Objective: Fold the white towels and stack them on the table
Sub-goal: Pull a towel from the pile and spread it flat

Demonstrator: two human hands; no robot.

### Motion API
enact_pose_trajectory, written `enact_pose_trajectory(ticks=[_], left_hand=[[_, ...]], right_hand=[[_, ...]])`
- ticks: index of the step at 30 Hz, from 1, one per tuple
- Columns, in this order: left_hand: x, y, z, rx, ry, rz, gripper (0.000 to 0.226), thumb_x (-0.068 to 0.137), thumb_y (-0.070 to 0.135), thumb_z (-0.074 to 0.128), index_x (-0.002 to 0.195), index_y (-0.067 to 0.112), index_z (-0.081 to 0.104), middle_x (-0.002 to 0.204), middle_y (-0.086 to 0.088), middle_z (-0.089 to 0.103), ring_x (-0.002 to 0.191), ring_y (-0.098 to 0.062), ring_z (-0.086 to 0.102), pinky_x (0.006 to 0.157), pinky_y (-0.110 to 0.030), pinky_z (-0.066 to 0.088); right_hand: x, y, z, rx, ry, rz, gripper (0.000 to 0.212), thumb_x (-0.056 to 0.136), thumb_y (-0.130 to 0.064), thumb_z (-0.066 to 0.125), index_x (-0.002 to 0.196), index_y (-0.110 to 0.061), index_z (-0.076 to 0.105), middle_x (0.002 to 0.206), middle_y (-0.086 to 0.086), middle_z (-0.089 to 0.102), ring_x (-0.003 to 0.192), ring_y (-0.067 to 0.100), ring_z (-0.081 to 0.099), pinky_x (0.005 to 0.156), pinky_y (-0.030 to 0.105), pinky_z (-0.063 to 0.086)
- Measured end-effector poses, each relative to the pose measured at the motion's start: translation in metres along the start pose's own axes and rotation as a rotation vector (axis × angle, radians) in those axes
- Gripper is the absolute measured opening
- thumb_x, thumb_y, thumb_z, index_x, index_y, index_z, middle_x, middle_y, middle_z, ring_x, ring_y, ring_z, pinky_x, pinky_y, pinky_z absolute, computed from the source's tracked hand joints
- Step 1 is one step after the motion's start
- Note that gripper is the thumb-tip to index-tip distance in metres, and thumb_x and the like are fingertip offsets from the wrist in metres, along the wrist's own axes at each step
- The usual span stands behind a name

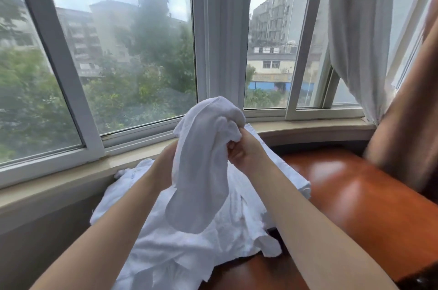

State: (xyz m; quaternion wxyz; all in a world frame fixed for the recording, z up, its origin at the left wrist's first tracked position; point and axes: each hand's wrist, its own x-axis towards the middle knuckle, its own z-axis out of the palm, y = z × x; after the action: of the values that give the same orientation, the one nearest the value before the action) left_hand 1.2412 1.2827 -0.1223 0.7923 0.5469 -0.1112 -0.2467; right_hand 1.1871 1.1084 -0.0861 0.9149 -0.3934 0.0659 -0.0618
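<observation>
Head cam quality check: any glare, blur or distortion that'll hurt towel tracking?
Head view: strong daylight through the white-framed window backlights the scene; a glare patch sits on the glossy red-brown wooden table; wide-angle bowing curves the frames; the raised white terry towel and both hands stay fairly sharp, but white-on-white against the towel pile gives low contrast.

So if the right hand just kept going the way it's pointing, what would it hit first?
The right hand points up and left into the white towel it already grips, so the towel comes first. Behind that hangs the left hand, mostly hidden by the cloth. Depth is hard to judge here.
</observation>
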Motion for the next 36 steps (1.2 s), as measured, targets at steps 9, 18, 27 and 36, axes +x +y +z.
enact_pose_trajectory(ticks=[9, 18, 27, 36], left_hand=[[0.024, 0.003, 0.124, 0.101, 0.129, 0.269, 0.021, 0.097, 0.018, 0.053, 0.112, 0.006, 0.064, 0.087, -0.008, 0.067, 0.07, -0.02, 0.064, 0.058, -0.027, 0.052], [0.082, -0.027, 0.237, 0.134, 0.159, 0.206, 0.021, 0.093, 0.019, 0.06, 0.109, 0.006, 0.064, 0.091, -0.012, 0.06, 0.074, -0.024, 0.053, 0.064, -0.034, 0.036], [0.176, -0.099, 0.31, 0.163, -0.041, -0.037, 0.015, 0.093, 0.01, 0.058, 0.081, 0.005, 0.064, 0.065, -0.006, 0.05, 0.057, -0.014, 0.043, 0.052, -0.023, 0.031], [0.217, -0.239, 0.375, 0.191, 0.055, -0.465, 0.023, 0.088, 0.016, 0.064, 0.069, 0.017, 0.053, 0.047, 0.005, 0.044, 0.039, -0.007, 0.039, 0.043, -0.014, 0.029]], right_hand=[[0.003, -0.101, -0.075, -0.084, -0.12, -0.026, 0.047, 0.097, -0.004, 0.041, 0.053, -0.018, 0.052, 0.047, -0.004, 0.047, 0.039, 0.008, 0.047, 0.038, 0.015, 0.033], [0.0, -0.183, -0.17, -0.031, -0.115, -0.089, 0.067, 0.099, -0.004, 0.036, 0.038, -0.017, 0.061, 0.043, -0.004, 0.053, 0.038, 0.007, 0.054, 0.038, 0.015, 0.042], [0.009, -0.225, -0.276, 0.144, 0.356, -0.156, 0.065, 0.097, -0.009, 0.04, 0.034, -0.014, 0.054, 0.039, 0.0, 0.05, 0.032, 0.011, 0.05, 0.035, 0.012, 0.037], [0.009, -0.193, -0.445, 0.318, 0.691, 0.105, 0.021, 0.095, -0.006, 0.038, 0.085, -0.004, 0.057, 0.079, 0.014, 0.054, 0.071, 0.027, 0.053, 0.081, 0.034, 0.049]])
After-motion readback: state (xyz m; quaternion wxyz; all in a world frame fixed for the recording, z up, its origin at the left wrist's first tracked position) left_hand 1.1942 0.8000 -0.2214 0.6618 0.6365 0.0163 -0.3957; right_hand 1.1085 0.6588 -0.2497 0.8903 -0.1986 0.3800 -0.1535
